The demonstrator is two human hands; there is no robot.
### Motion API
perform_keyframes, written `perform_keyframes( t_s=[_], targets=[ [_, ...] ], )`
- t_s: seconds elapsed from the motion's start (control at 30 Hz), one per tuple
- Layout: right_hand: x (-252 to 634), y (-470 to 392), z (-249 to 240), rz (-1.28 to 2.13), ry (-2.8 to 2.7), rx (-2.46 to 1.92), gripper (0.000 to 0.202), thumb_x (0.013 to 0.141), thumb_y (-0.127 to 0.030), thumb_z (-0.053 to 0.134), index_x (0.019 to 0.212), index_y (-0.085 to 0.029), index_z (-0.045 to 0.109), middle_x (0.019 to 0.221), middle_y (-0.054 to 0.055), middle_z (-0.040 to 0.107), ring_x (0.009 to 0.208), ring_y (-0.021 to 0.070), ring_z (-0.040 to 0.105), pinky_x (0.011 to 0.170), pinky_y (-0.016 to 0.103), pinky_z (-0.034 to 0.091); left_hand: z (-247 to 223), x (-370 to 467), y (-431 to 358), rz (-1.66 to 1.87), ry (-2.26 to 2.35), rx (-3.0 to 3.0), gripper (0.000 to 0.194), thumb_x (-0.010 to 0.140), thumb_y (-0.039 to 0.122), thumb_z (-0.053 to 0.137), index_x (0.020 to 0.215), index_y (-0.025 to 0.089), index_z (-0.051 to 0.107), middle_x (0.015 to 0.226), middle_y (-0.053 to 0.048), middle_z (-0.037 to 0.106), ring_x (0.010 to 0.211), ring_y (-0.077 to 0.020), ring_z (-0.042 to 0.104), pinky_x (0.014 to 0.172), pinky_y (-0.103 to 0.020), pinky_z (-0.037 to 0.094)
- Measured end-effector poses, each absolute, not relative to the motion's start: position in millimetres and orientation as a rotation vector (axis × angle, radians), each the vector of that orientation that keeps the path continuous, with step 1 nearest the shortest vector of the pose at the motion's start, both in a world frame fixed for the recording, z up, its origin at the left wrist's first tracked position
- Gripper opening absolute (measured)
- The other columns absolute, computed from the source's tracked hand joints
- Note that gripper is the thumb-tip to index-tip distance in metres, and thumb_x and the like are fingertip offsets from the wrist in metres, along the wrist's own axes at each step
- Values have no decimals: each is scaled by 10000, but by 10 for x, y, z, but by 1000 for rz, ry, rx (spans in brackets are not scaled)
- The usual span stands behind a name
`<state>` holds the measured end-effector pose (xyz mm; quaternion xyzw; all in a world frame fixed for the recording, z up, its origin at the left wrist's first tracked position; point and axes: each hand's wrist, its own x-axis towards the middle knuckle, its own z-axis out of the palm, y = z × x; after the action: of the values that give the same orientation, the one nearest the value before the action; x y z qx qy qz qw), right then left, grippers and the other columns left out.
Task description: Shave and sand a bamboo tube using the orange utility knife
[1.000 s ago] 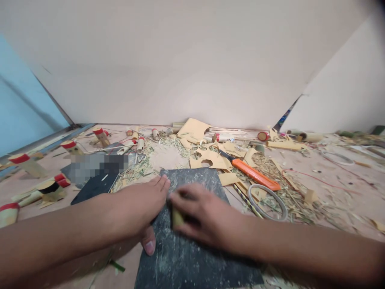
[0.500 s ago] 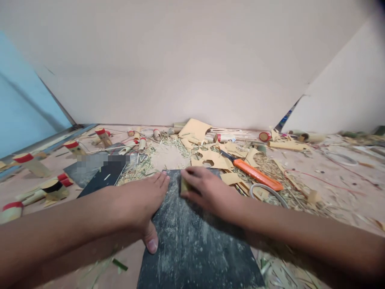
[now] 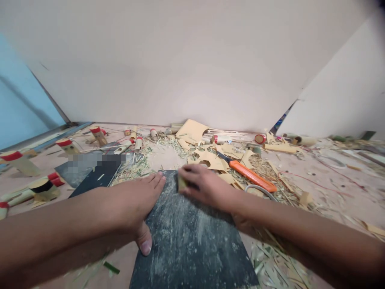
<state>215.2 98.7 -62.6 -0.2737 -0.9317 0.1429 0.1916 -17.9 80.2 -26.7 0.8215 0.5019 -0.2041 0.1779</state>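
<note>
A dark sheet of sandpaper (image 3: 192, 253), dusted with pale powder, lies flat on the floor in front of me. My left hand (image 3: 132, 206) rests on its left edge, fingers stretched forward and thumb apart. My right hand (image 3: 207, 185) is closed around a short piece of bamboo (image 3: 181, 183) and presses it against the far part of the sheet. Much of that piece is hidden behind the fingers. Just right of this hand, an orange-handled utility knife (image 3: 252, 175) lies on torn yellow sheets (image 3: 210, 159).
Bamboo tubes with red ends (image 3: 99, 135) stand and lie at left, near another dark sheet (image 3: 95, 174). A roll of tape (image 3: 261, 190), bamboo shavings (image 3: 276, 257) and thin sticks (image 3: 231, 132) are scattered about. A pale wall (image 3: 180, 64) closes off the back.
The view has shifted slightly, so the scene sits a little further left. Both hands keep nearly the same places on the sandpaper, the bamboo piece still in my right hand.
</note>
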Motion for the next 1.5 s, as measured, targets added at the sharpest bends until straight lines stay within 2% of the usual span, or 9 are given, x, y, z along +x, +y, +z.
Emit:
perform_keyframes(
  t_s=[0.17, 0.3, 0.47, 0.6, 0.73, 1.0, 1.17, 1.3, 1.5],
  targets=[
    [2148, 935, -568, 550, -2752, -428, 432, 1006, -403, 623, 1360, -155, 612, 1369, 180, 582, 1247, 276, 574, 1071, 400, 506, -281, -167, 810, -622, 1425, 2377, 1513, 441, 596, 932, 1634, 5, 213, 1669, -337, 37, 1569, -471, 95, 1266, -563, 202],
    [2153, 943, -530, 421, -2660, -867, 267, 1023, -312, 594, 1214, -144, 673, 1178, 159, 637, 1048, 252, 620, 960, 418, 548, -250, -145, 811, -655, 1390, 2439, 1468, 501, 665, 883, 1636, 15, 219, 1663, -341, 41, 1565, -485, 47, 1259, -621, 135],
    [2163, 917, -559, 588, -2777, -373, 371, 1012, -340, 616, 1333, -154, 637, 1306, 163, 589, 1207, 256, 575, 1050, 371, 505, -221, -138, 804, -731, 1391, 2436, 1485, 504, 685, 879, 1647, 32, 193, 1667, -330, 30, 1569, -460, 91, 1265, -567, 192],
    [2181, 966, -587, 411, -2603, -805, 380, 996, -315, 635, 1322, -121, 643, 1248, 197, 613, 1146, 295, 598, 1012, 462, 519, -206, -129, 799, -719, 1389, 2402, 1502, 507, 636, 915, 1642, -12, 175, 1654, -343, 14, 1564, -470, 58, 1265, -580, 191],
    [2165, 980, -599, 629, -2731, -374, 445, 999, -365, 645, 1407, -191, 605, 1360, 151, 587, 1250, 260, 571, 1083, 384, 487, -206, -123, 807, -641, 1400, 2375, 1537, 422, 599, 959, 1641, 25, 219, 1663, -338, 47, 1562, -482, 77, 1278, -552, 172],
    [2138, 983, -559, 657, -2724, -415, 474, 1003, -360, 650, 1434, -174, 581, 1429, 163, 553, 1309, 257, 555, 1109, 373, 475, -183, -118, 805, -655, 1375, 2374, 1494, 482, 647, 910, 1638, 10, 210, 1664, -339, 36, 1559, -483, 71, 1269, -582, 181],
    [2136, 948, -522, 541, -2645, -658, 319, 1054, -207, 515, 1347, -172, 634, 1242, 146, 650, 1100, 236, 639, 999, 407, 529, -187, -126, 802, -725, 1387, 2383, 1474, 516, 679, 883, 1660, 70, 180, 1674, -312, 15, 1565, -464, 69, 1264, -575, 204],
    [2164, 963, -586, 563, -2750, -351, 418, 1009, -311, 629, 1408, -190, 603, 1337, 153, 607, 1246, 245, 585, 1063, 365, 497, -193, -132, 808, -724, 1385, 2377, 1499, 499, 656, 899, 1642, -2, 187, 1664, -332, 8, 1566, -457, 55, 1276, -543, 195],
    [2193, 1005, -576, 406, -2683, -676, 359, 1036, -337, 566, 1320, -134, 652, 1205, 160, 647, 1086, 253, 628, 987, 397, 531, -216, -160, 815, -754, 1365, 2415, 1464, 541, 734, 823, 1651, 33, 177, 1675, -316, 17, 1568, -448, 68, 1262, -544, 237]
  ],
)
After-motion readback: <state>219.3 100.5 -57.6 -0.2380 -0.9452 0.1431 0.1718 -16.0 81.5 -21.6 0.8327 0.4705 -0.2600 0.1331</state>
